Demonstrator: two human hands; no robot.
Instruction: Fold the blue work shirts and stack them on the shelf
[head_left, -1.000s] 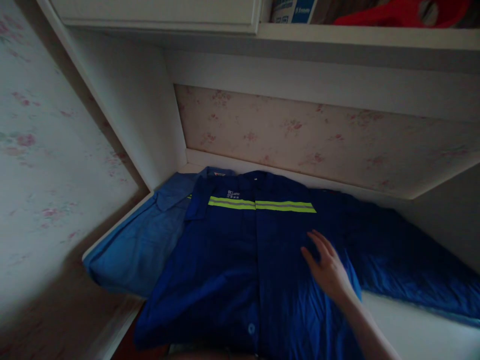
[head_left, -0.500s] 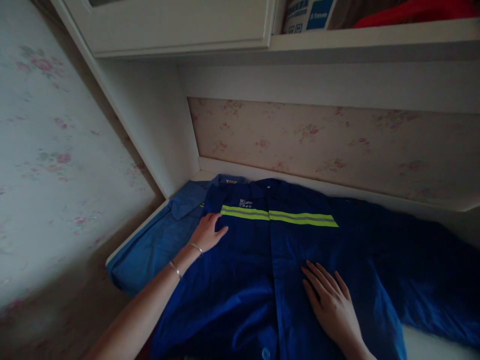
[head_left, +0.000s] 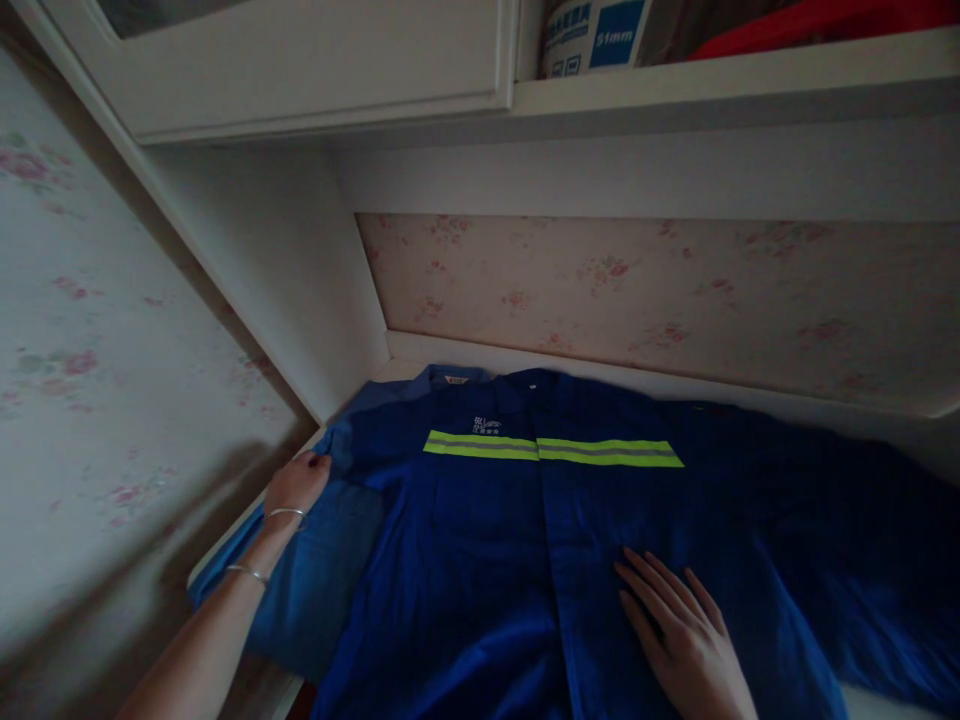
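Note:
A dark blue work jacket (head_left: 480, 530) lies spread front side up, with a yellow-green reflective stripe (head_left: 480, 446) across its chest and a white logo on one side. My left hand (head_left: 296, 485), two bangles on its wrist, is closed on the jacket's left-side sleeve (head_left: 367, 440), drawn out to the left. My right hand (head_left: 686, 630) rests flat on the jacket front, fingers stretched out. Under the jacket, a lighter blue garment (head_left: 315, 575) shows at the left, its collar at the back.
The garments lie on a white surface (head_left: 874, 700) beneath a white cabinet (head_left: 322, 70). An open shelf (head_left: 735, 75) above holds a printed package (head_left: 592, 38) and something red (head_left: 817, 25). Floral-papered wall (head_left: 600, 290) stands behind, with more at the left.
My left hand has moved left from beside the stripe, and the jacket's sleeve now stretches left over the lighter garment. My right hand stays flat on the jacket. The view has shifted slightly.

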